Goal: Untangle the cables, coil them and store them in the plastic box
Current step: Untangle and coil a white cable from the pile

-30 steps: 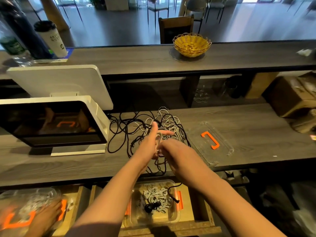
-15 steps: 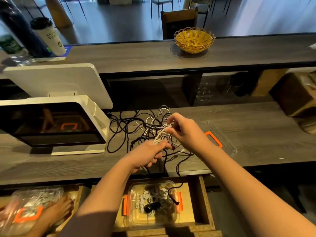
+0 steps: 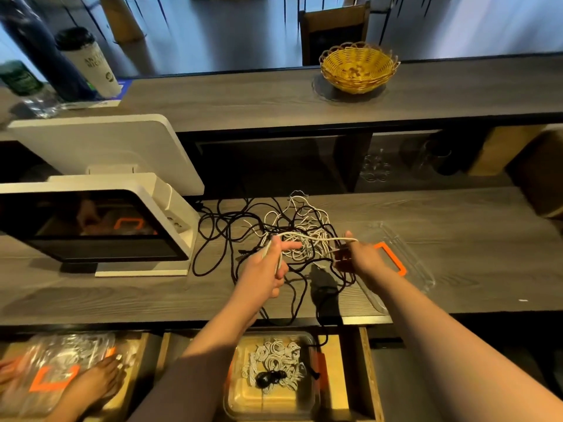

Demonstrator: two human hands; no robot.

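**White cable drawn from the tangle**

At lower centre, coiled cables are already stored in the box point(image 3: 271, 400). Above it, a white cable point(image 3: 316, 237) is stretched between the left hand point(image 3: 265, 269), curled round it, and the right hand point(image 3: 358, 257), pinching its end. Coiling seems next, once it is freed. Behind, the tangle point(image 3: 292, 233) crowds the desk point(image 3: 472, 239), beside a lid point(image 3: 408, 260) and a screen point(image 3: 91, 226).

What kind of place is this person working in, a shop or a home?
Probably a café or shop service counter: a point-of-sale terminal on the lower counter, a takeaway cup and wicker basket on the raised ledge, and chairs beyond.
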